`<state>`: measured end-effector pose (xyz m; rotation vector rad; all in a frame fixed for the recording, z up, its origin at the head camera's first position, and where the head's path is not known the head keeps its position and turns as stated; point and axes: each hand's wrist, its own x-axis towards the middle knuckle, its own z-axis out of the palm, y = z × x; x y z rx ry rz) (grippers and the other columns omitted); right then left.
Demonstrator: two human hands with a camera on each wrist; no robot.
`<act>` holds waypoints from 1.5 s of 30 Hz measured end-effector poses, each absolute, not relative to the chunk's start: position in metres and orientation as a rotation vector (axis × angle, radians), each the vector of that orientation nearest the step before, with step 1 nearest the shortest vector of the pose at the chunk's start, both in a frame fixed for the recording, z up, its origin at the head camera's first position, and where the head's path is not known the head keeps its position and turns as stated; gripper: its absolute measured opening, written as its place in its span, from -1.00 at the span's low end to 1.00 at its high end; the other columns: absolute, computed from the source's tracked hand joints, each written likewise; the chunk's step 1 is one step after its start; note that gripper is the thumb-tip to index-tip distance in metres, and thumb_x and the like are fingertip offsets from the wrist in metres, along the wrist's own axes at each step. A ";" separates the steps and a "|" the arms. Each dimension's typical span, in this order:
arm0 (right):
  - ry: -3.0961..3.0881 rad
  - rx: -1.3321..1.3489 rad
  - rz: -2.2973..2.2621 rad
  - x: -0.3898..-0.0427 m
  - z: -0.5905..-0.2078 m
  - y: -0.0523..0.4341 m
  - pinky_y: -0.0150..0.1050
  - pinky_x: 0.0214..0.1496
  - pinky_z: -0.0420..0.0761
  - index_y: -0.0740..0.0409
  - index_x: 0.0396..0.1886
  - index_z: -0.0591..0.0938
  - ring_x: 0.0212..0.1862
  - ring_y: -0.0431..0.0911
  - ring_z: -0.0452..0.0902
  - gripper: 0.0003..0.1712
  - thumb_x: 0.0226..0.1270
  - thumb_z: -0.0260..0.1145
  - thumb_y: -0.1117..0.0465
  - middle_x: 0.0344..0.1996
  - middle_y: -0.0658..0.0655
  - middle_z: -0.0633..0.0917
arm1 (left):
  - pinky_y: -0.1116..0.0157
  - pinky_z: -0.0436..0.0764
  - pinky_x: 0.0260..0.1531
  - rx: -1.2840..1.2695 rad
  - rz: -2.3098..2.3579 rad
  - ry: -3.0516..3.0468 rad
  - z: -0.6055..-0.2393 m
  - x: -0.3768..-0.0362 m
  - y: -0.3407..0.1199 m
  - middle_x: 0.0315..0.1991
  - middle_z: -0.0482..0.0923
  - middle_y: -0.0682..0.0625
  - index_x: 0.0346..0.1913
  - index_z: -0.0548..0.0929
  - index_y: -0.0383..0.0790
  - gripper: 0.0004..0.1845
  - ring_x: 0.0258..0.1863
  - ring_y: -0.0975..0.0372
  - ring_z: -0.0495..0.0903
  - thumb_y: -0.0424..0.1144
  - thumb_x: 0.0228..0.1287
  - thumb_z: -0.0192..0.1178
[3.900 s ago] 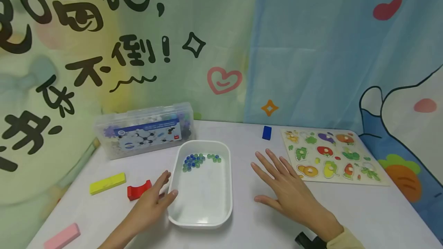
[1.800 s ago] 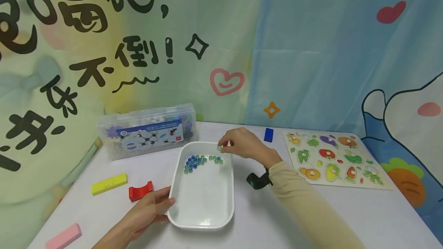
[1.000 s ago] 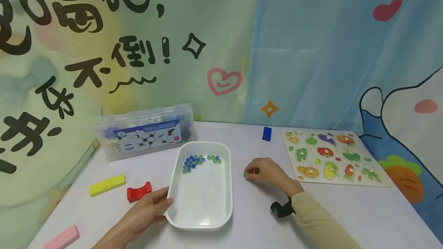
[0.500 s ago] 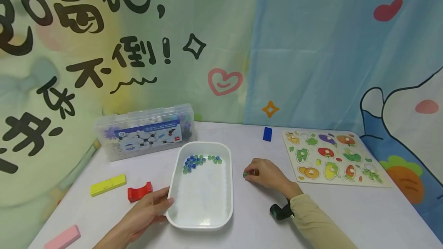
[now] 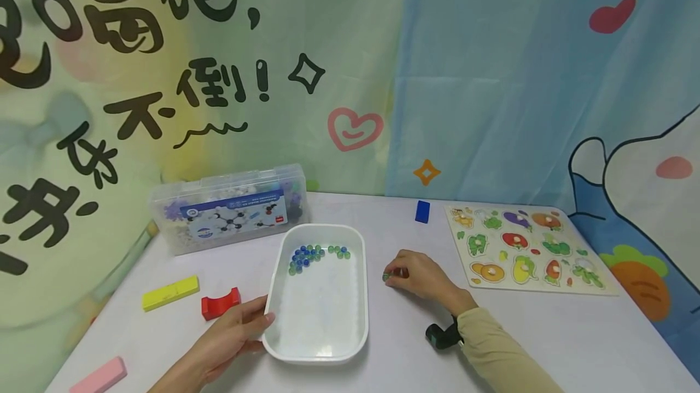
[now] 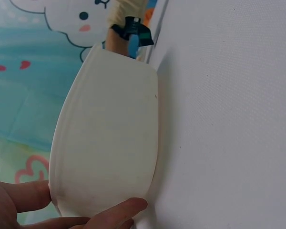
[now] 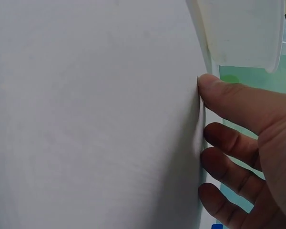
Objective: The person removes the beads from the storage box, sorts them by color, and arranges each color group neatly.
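Observation:
The white tray (image 5: 319, 320) lies on the table in front of me, with several blue and green glass marbles (image 5: 306, 254) gathered in its far part. My left hand (image 5: 232, 335) grips the tray's left side, thumb at the rim. In the left wrist view the fingers (image 6: 117, 212) lie along the outer wall of the tray (image 6: 109, 129). To the right of the tray, my right hand (image 5: 418, 274) pinches a green marble (image 5: 386, 276) at or just above the table; which cannot be told. In the right wrist view the thumb (image 7: 229, 93) shows, but the marble is hidden.
Left of the tray lie a red curved block (image 5: 220, 304), a yellow block (image 5: 171, 293) and a pink block (image 5: 99, 375). Behind stands a clear plastic case (image 5: 229, 208). A blue block (image 5: 422, 211) and a vegetable puzzle board (image 5: 525, 247) lie at the right.
Both hands were open at first. The left then took hold of the tray. The right pinched a marble at the tray's far right corner, moved right and nearer with it, and has barely shifted since.

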<state>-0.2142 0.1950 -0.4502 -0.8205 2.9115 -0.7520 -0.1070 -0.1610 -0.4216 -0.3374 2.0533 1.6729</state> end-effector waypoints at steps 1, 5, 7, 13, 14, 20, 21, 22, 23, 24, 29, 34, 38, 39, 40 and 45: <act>2.909 -0.818 -0.748 -0.214 -0.449 0.195 -0.48 -0.40 0.42 0.01 -0.28 0.77 -0.42 -0.32 0.37 -0.84 0.13 0.47 0.12 -0.44 -0.15 0.58 | 0.10 0.70 -0.06 -0.337 1.674 2.053 -0.422 -0.107 -0.161 0.37 0.32 -0.31 0.45 0.20 -0.34 -0.20 0.00 0.11 0.65 -0.08 0.26 0.27; 2.911 -0.784 -0.722 -0.217 -0.443 0.193 -0.47 -0.42 0.42 0.03 -0.26 0.76 -0.44 -0.31 0.37 -0.81 0.13 0.47 0.10 -0.46 -0.15 0.60 | 0.10 0.70 -0.06 -0.339 1.677 2.052 -0.422 -0.107 -0.162 0.37 0.33 -0.31 0.45 0.21 -0.33 -0.21 0.00 0.11 0.65 -0.08 0.26 0.27; 2.918 -0.777 -0.716 -0.220 -0.437 0.191 -0.47 -0.43 0.43 0.06 -0.24 0.76 -0.45 -0.32 0.38 -0.79 0.15 0.46 0.10 -0.47 -0.14 0.61 | 0.10 0.70 -0.05 -0.336 1.679 2.049 -0.422 -0.107 -0.163 0.37 0.33 -0.31 0.46 0.20 -0.33 -0.22 0.01 0.11 0.65 -0.09 0.28 0.26; 2.975 -0.907 -0.717 -0.227 -0.400 0.170 -0.48 -0.41 0.50 0.12 -0.16 0.75 -0.39 -0.28 0.47 -0.73 0.18 0.44 0.09 -0.44 -0.08 0.65 | 0.10 0.70 -0.06 -0.325 1.686 2.047 -0.422 -0.107 -0.164 0.37 0.32 -0.31 0.46 0.19 -0.33 -0.22 -0.01 0.12 0.66 -0.09 0.29 0.25; 2.978 -0.936 -0.721 -0.228 -0.393 0.163 -0.47 -0.39 0.51 0.12 -0.16 0.75 -0.39 -0.27 0.48 -0.72 0.18 0.44 0.09 -0.43 -0.07 0.66 | 0.10 0.70 -0.05 -0.325 1.687 2.047 -0.422 -0.107 -0.165 0.37 0.32 -0.31 0.46 0.19 -0.33 -0.22 -0.02 0.12 0.66 -0.10 0.30 0.24; 2.935 -1.092 -0.653 -0.235 -0.362 0.116 -0.47 -0.35 0.51 0.09 -0.16 0.76 -0.39 -0.25 0.50 -0.74 0.21 0.42 0.08 -0.39 -0.05 0.69 | 0.09 0.70 -0.06 -0.330 1.700 2.050 -0.424 -0.107 -0.166 0.36 0.33 -0.31 0.45 0.20 -0.34 -0.24 -0.02 0.12 0.65 -0.12 0.30 0.24; 2.921 -1.108 -0.626 -0.236 -0.359 0.108 -0.47 -0.36 0.51 0.08 -0.15 0.76 -0.39 -0.25 0.50 -0.75 0.22 0.42 0.09 -0.39 -0.04 0.69 | 0.09 0.70 -0.06 -0.330 1.703 2.049 -0.424 -0.107 -0.166 0.36 0.34 -0.31 0.45 0.21 -0.34 -0.25 -0.02 0.12 0.65 -0.12 0.30 0.24; 2.903 -1.120 -0.600 -0.238 -0.358 0.101 -0.47 -0.36 0.50 0.08 -0.15 0.76 -0.39 -0.25 0.50 -0.76 0.23 0.41 0.09 -0.37 -0.04 0.69 | 0.09 0.70 -0.06 -0.327 1.705 2.046 -0.425 -0.107 -0.166 0.36 0.34 -0.31 0.45 0.20 -0.34 -0.25 -0.02 0.11 0.65 -0.13 0.31 0.23; 2.883 -1.128 -0.572 -0.239 -0.356 0.093 -0.47 -0.36 0.50 0.07 -0.15 0.75 -0.39 -0.24 0.50 -0.76 0.24 0.40 0.09 -0.36 -0.04 0.69 | 0.09 0.70 -0.06 -0.328 1.707 2.046 -0.425 -0.108 -0.165 0.36 0.34 -0.30 0.45 0.21 -0.34 -0.25 -0.02 0.12 0.65 -0.13 0.31 0.24; 2.862 -1.137 -0.553 -0.240 -0.356 0.086 -0.45 -0.36 0.51 0.07 -0.14 0.75 -0.38 -0.23 0.50 -0.77 0.24 0.40 0.10 -0.35 -0.03 0.70 | 0.09 0.70 -0.06 -0.323 1.706 2.045 -0.425 -0.108 -0.165 0.36 0.34 -0.30 0.45 0.21 -0.34 -0.26 -0.02 0.12 0.65 -0.13 0.31 0.23; 2.752 -1.145 -0.491 -0.247 -0.362 0.054 -0.39 -0.27 0.56 0.07 -0.12 0.75 -0.32 -0.19 0.52 -0.77 0.26 0.38 0.11 -0.34 -0.01 0.69 | 0.08 0.69 -0.06 -0.295 1.704 2.041 -0.425 -0.109 -0.165 0.36 0.35 -0.31 0.45 0.20 -0.35 -0.24 -0.02 0.11 0.65 -0.11 0.31 0.24; 2.679 -1.148 -0.419 -0.251 -0.376 0.029 -0.42 -0.24 0.53 -0.01 -0.17 0.76 -0.29 -0.24 0.52 -0.80 0.22 0.42 0.08 -0.35 -0.06 0.69 | 0.08 0.68 -0.03 -0.205 1.740 1.995 -0.424 -0.108 -0.167 0.36 0.32 -0.35 0.46 0.14 -0.41 -0.21 -0.02 0.11 0.63 -0.11 0.33 0.22; 2.672 -1.136 -0.291 -0.251 -0.389 0.017 -0.45 -0.28 0.46 -0.07 -0.21 0.76 -0.32 -0.29 0.47 -0.81 0.17 0.45 0.05 -0.40 -0.12 0.66 | 0.08 0.68 -0.02 -0.153 1.764 1.957 -0.423 -0.107 -0.168 0.35 0.30 -0.39 0.46 0.10 -0.46 -0.23 -0.03 0.11 0.62 -0.14 0.37 0.18; 2.673 -1.125 -0.266 -0.251 -0.392 0.014 -0.45 -0.29 0.46 -0.08 -0.21 0.76 -0.33 -0.30 0.46 -0.81 0.16 0.46 0.05 -0.42 -0.13 0.66 | 0.08 0.68 -0.02 -0.152 1.765 1.956 -0.423 -0.107 -0.168 0.35 0.31 -0.39 0.46 0.10 -0.46 -0.23 -0.03 0.11 0.63 -0.14 0.36 0.18; 2.677 -1.120 -0.231 -0.250 -0.395 0.012 -0.45 -0.29 0.45 -0.10 -0.21 0.76 -0.34 -0.30 0.45 -0.80 0.15 0.47 0.04 -0.42 -0.14 0.66 | 0.08 0.68 -0.02 -0.158 1.761 1.961 -0.424 -0.107 -0.168 0.35 0.31 -0.38 0.46 0.10 -0.45 -0.22 -0.03 0.11 0.63 -0.13 0.35 0.19; 2.706 -1.090 -0.140 -0.248 -0.405 0.004 -0.39 -0.20 0.53 -0.14 -0.17 0.75 -0.26 -0.27 0.50 -0.74 0.11 0.49 0.03 -0.34 -0.16 0.71 | 0.09 0.67 -0.01 -0.170 1.759 1.964 -0.425 -0.107 -0.169 0.35 0.31 -0.37 0.46 0.10 -0.44 -0.20 -0.02 0.12 0.64 -0.12 0.34 0.20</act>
